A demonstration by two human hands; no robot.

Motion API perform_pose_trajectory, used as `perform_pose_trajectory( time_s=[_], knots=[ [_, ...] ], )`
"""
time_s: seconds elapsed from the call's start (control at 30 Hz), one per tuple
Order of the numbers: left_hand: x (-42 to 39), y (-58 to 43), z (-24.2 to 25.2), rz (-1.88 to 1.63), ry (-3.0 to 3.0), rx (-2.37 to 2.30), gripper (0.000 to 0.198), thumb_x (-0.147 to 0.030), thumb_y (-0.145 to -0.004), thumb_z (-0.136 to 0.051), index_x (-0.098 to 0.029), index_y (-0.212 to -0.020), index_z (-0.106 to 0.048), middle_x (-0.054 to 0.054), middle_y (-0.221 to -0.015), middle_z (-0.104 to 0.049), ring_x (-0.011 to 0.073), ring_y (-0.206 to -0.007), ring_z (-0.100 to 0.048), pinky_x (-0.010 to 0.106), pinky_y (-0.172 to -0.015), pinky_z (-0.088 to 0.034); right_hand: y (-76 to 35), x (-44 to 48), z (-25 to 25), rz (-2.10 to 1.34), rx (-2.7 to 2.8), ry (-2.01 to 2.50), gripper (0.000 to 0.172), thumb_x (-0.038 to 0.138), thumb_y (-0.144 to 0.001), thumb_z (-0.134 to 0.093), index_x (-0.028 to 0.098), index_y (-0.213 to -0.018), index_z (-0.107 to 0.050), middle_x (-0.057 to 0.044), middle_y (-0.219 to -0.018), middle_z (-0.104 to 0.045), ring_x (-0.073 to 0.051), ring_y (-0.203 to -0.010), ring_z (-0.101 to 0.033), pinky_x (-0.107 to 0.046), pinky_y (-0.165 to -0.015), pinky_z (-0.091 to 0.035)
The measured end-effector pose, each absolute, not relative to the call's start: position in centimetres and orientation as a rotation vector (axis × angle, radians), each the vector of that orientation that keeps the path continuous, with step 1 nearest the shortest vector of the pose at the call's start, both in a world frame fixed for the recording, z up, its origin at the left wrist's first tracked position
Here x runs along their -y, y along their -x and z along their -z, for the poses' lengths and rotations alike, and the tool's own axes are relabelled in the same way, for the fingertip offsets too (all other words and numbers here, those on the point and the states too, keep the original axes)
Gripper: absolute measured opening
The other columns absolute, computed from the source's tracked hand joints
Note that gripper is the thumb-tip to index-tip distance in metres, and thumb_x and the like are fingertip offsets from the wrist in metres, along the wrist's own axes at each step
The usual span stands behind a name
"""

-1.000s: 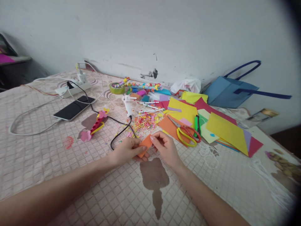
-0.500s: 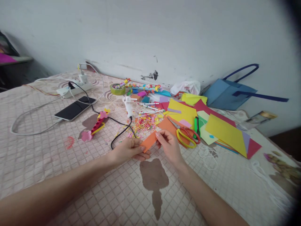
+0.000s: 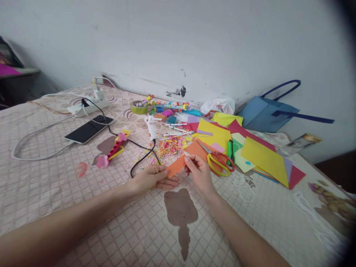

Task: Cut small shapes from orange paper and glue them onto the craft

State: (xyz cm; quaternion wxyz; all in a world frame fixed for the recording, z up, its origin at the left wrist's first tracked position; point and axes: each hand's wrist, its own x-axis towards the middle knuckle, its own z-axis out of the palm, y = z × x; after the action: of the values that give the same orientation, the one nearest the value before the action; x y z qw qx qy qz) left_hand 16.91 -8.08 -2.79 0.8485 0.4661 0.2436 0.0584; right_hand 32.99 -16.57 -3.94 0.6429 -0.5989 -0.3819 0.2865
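Observation:
A small orange paper piece (image 3: 176, 165) is held between both hands just above the quilted pink cloth (image 3: 55, 193). My left hand (image 3: 150, 178) pinches its lower left end with thumb and fingers. My right hand (image 3: 199, 173) pinches its upper right end, fingers closed. Close behind my right hand lie yellow-and-red scissors (image 3: 218, 162) on an orange sheet (image 3: 196, 148). A pile of coloured paper scraps (image 3: 169, 145) lies just beyond the hands.
Coloured paper sheets (image 3: 261, 155) spread to the right, a blue bag (image 3: 268, 111) behind them. A white glue gun (image 3: 151, 127) with a black cord, markers, a tape roll (image 3: 139, 107), a phone (image 3: 88, 129), a power strip (image 3: 89, 105) and a pink-yellow paper craft (image 3: 112, 150) lie to the left.
The orange piece has been turned flatter and drawn out between the hands; my right hand shifted slightly right and away. The view drifted a little.

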Motion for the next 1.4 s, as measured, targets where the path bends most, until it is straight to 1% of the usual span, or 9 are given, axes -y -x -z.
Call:
perform_pose_trajectory(
  time_s=[0.13, 0.27, 0.47, 0.57, 0.73, 0.8, 0.93, 1.13, 1.4],
  knots=[
    [8.5, -16.8, 2.2, -0.135, -0.990, -0.556, 0.042, -0.048, -0.079, -0.058, -0.007, -0.086, -0.063, 0.017, -0.094, -0.071, 0.0212, -0.081, -0.069, 0.032, -0.077, -0.052, -33.1, 16.5, 4.1, -0.665, 0.848, 1.357, 0.022, 0.037, -0.081, -0.058, 0.019, -0.070, -0.053, 0.005, -0.054, -0.048, -0.008, -0.048, -0.044, -0.020, -0.045, -0.037],
    [8.9, -16.6, 2.4, -0.148, -1.193, -0.634, 0.064, -0.066, -0.080, -0.036, -0.007, -0.077, -0.061, 0.016, -0.074, -0.071, 0.0205, -0.061, -0.068, 0.029, -0.057, -0.052, -33.4, 16.4, 3.8, -0.643, 0.787, 1.337, 0.023, 0.039, -0.079, -0.060, 0.019, -0.070, -0.053, 0.005, -0.055, -0.048, -0.008, -0.047, -0.045, -0.020, -0.044, -0.037],
    [8.9, -16.9, 3.5, -0.444, -1.334, -0.588, 0.041, -0.052, -0.080, -0.051, -0.015, -0.098, -0.051, -0.002, -0.058, -0.062, 0.0080, -0.037, -0.050, 0.018, -0.037, -0.037, -33.6, 16.3, 3.8, -0.675, 0.752, 1.300, 0.023, 0.038, -0.078, -0.062, 0.019, -0.069, -0.053, 0.005, -0.054, -0.049, -0.008, -0.047, -0.046, -0.020, -0.044, -0.036],
    [8.7, -16.8, 2.9, -0.537, -1.370, -0.631, 0.037, -0.051, -0.081, -0.049, -0.015, -0.078, -0.053, -0.008, -0.037, -0.040, 0.0041, -0.028, -0.027, 0.016, -0.031, -0.020, -33.5, 16.3, 3.8, -0.710, 0.755, 1.284, 0.023, 0.038, -0.078, -0.062, 0.018, -0.069, -0.053, 0.005, -0.054, -0.050, -0.008, -0.047, -0.046, -0.020, -0.044, -0.036],
    [8.5, -16.4, 1.6, -0.580, -1.262, -0.654, 0.060, -0.063, -0.085, -0.029, -0.016, -0.051, -0.044, -0.008, -0.029, -0.022, 0.0041, -0.029, -0.017, 0.018, -0.034, -0.017, -33.0, 16.5, 3.5, -0.840, 0.783, 1.243, 0.023, 0.038, -0.077, -0.063, 0.019, -0.069, -0.054, 0.006, -0.054, -0.049, -0.008, -0.046, -0.044, -0.020, -0.043, -0.036],
    [8.3, -16.4, 1.5, -0.604, -1.296, -0.674, 0.062, -0.065, -0.084, -0.024, -0.016, -0.053, -0.046, -0.008, -0.031, -0.024, 0.0048, -0.030, -0.019, 0.019, -0.036, -0.019, -32.7, 16.7, 3.4, -0.889, 0.814, 1.248, 0.024, 0.039, -0.076, -0.063, 0.019, -0.067, -0.053, 0.006, -0.054, -0.049, -0.008, -0.046, -0.044, -0.020, -0.043, -0.035],
    [8.1, -16.5, 1.9, -0.501, -1.475, -0.637, 0.048, -0.060, -0.080, -0.045, -0.014, -0.074, -0.056, -0.003, -0.054, -0.048, 0.0075, -0.044, -0.039, 0.019, -0.040, -0.027, -32.2, 16.8, 3.4, -0.903, 0.887, 1.273, 0.025, 0.038, -0.078, -0.061, 0.018, -0.065, -0.052, 0.006, -0.052, -0.046, -0.007, -0.045, -0.042, -0.019, -0.042, -0.035],
    [8.0, -16.7, 3.0, -0.468, -1.546, -0.590, 0.044, -0.055, -0.074, -0.056, -0.016, -0.057, -0.044, -0.006, -0.049, -0.038, 0.0060, -0.043, -0.033, 0.019, -0.041, -0.025, -31.9, 16.7, 3.4, -0.931, 0.909, 1.283, 0.032, 0.046, -0.079, -0.058, 0.018, -0.066, -0.052, 0.005, -0.053, -0.048, -0.008, -0.044, -0.043, -0.020, -0.041, -0.037],
    [7.9, -16.7, 3.0, -0.470, -1.562, -0.583, 0.040, -0.052, -0.075, -0.056, -0.015, -0.061, -0.047, -0.005, -0.052, -0.040, 0.0061, -0.044, -0.036, 0.018, -0.042, -0.029, -31.7, 16.7, 3.3, -0.964, 0.871, 1.305, 0.027, 0.039, -0.075, -0.064, 0.018, -0.064, -0.052, 0.005, -0.053, -0.051, -0.006, -0.043, -0.045, -0.018, -0.041, -0.037]
  ],
)
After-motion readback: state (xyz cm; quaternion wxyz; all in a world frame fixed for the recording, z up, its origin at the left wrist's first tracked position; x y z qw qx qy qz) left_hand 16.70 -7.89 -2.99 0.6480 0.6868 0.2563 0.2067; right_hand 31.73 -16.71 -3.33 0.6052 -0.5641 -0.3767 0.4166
